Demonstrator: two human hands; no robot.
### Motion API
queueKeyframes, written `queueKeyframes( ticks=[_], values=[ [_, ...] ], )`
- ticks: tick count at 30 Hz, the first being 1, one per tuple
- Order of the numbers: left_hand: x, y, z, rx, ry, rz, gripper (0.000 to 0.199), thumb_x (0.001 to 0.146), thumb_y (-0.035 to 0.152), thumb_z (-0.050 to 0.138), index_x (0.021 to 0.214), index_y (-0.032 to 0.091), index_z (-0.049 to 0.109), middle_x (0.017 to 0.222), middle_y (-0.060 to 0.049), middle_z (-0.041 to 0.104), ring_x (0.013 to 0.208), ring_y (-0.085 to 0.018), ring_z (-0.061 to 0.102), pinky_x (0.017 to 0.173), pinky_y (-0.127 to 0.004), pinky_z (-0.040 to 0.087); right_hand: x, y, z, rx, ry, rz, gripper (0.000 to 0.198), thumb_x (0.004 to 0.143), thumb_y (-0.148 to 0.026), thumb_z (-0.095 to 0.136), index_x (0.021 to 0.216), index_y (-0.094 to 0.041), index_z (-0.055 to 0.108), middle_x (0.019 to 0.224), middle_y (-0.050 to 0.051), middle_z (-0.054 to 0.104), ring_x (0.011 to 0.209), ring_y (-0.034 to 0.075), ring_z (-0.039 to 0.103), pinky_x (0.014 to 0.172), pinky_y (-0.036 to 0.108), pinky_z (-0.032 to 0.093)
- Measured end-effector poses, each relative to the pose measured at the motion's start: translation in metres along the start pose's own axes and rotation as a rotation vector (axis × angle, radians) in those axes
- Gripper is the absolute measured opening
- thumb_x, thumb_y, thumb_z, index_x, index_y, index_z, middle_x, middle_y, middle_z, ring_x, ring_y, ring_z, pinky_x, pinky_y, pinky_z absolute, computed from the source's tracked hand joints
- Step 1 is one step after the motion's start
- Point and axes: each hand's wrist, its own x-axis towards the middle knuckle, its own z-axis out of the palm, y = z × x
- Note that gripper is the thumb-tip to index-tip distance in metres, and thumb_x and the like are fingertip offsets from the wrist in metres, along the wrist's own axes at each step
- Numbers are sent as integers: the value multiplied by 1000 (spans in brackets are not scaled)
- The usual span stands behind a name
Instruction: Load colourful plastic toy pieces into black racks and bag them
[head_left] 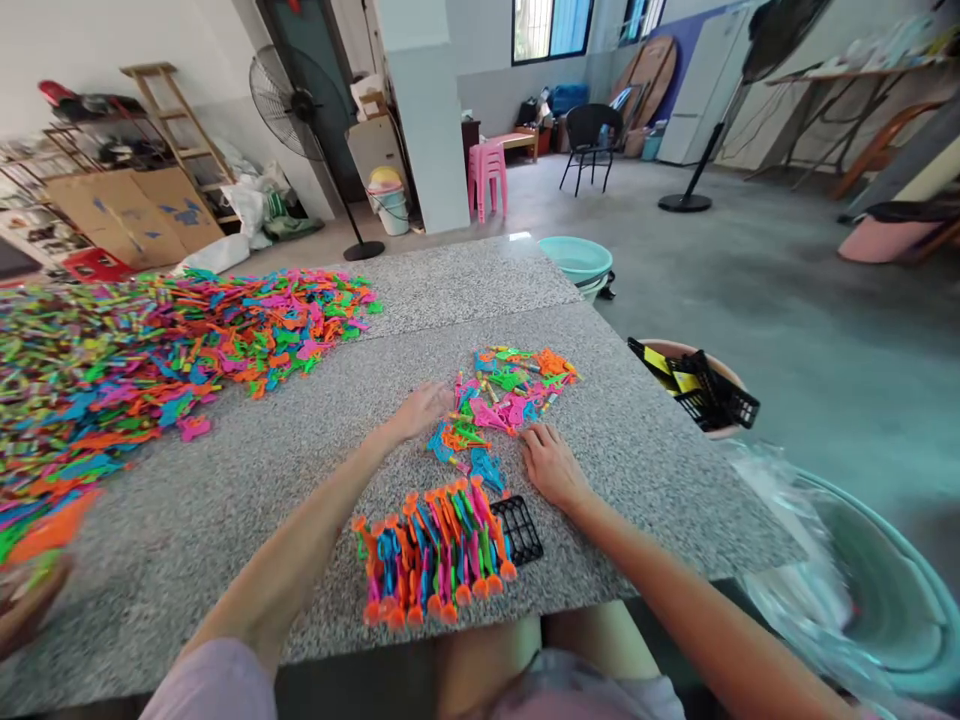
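Observation:
A small heap of bright plastic toy pieces [510, 390], pink, green, blue and orange, lies on the speckled stone table. At its left edge is my left hand [424, 408], fingers stretched toward the pieces and slightly blurred. My right hand [553, 462] rests on the tabletop at the heap's lower right, its fingers loosely bent and apart, with nothing visible in them. Closer to me stands a black plastic rack [519, 528]. Rows of similar toys with round orange ends [435, 550] are packed upright in it, and its right end shows bare grid.
A large mound of the same toys [187, 340] covers the table's left side. Another person's hand [34, 600] is blurred at the lower left. Right of the table are a basin with black racks [697, 385] and a large tub [885, 580] with clear plastic.

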Motion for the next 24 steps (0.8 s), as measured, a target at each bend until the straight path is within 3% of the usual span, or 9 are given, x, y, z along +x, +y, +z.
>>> queueKeyframes(
  ticks=[2, 5, 7, 10, 12, 14, 19, 21, 24],
  values=[
    [-38, 28, -28, -1, 37, 8, 63, 100, 59, 26, 141, 16, 50, 147, -15, 49, 138, -30, 43, 116, -51, 31, -5, -3, -2, 90, 45, -22, 22, 96, -14, 42, 106, -17, 61, 106, 12, 62, 104, 25, 54, 93, 40, 47],
    [-111, 78, -44, 10, 24, 69, 52, 98, 57, 38, 138, 27, 53, 138, -6, 60, 128, -25, 55, 112, -45, 40, -10, -22, -2, 238, 42, -23, 20, 93, -24, 56, 112, -20, 60, 109, 10, 63, 106, 24, 56, 94, 39, 48],
    [-154, 109, -30, 89, 1, 188, 43, 100, 47, 43, 136, 27, 54, 137, -6, 61, 128, -23, 55, 109, -42, 44, -8, -42, 0, 283, -39, 22, 30, 86, -27, 67, 115, -20, 60, 111, 9, 63, 108, 24, 57, 94, 38, 48],
    [-191, 136, 12, 304, -34, 299, 47, 97, 46, 51, 138, 23, 53, 140, -9, 58, 133, -28, 51, 111, -51, 42, 2, -59, 0, 322, -175, 134, 30, 81, -12, 67, 111, -17, 62, 105, 9, 66, 100, 21, 61, 89, 33, 48],
    [-198, 137, 34, 419, 13, 315, 46, 97, 41, 51, 138, 20, 52, 139, -10, 59, 135, -30, 49, 111, -54, 42, 4, -50, -7, 359, -228, 200, 30, 80, -5, 62, 108, -15, 63, 97, 7, 69, 88, 18, 64, 83, 29, 49],
    [-198, 129, 42, 473, 50, 321, 39, 100, 32, 46, 137, 21, 53, 137, -9, 61, 134, -28, 50, 111, -51, 43, -3, -27, -21, 340, -248, 206, 29, 80, -3, 58, 106, -16, 65, 88, 4, 70, 80, 17, 65, 78, 27, 48],
    [-198, 107, 24, 427, 9, 376, 39, 100, 26, 43, 138, 27, 52, 137, -4, 62, 134, -23, 50, 113, -46, 41, -43, 22, -65, 41, -219, 175, 28, 86, -2, 47, 95, -18, 68, 91, 8, 69, 86, 20, 63, 75, 28, 44],
    [-200, 107, 19, 410, 9, 360, 41, 100, 27, 43, 141, 27, 49, 137, -4, 61, 135, -24, 50, 112, -46, 42, -50, 15, -71, -21, -183, 141, 25, 91, -7, 47, 99, -19, 67, 97, 10, 67, 90, 22, 62, 76, 29, 44],
    [-202, 116, 20, 407, 22, 308, 51, 99, 24, 42, 149, 27, 36, 142, -6, 57, 136, -24, 48, 111, -47, 42, -49, -16, -60, -86, -149, 42, 14, 95, -19, 52, 99, -20, 66, 103, 12, 64, 94, 24, 59, 76, 33, 46]
  ],
)
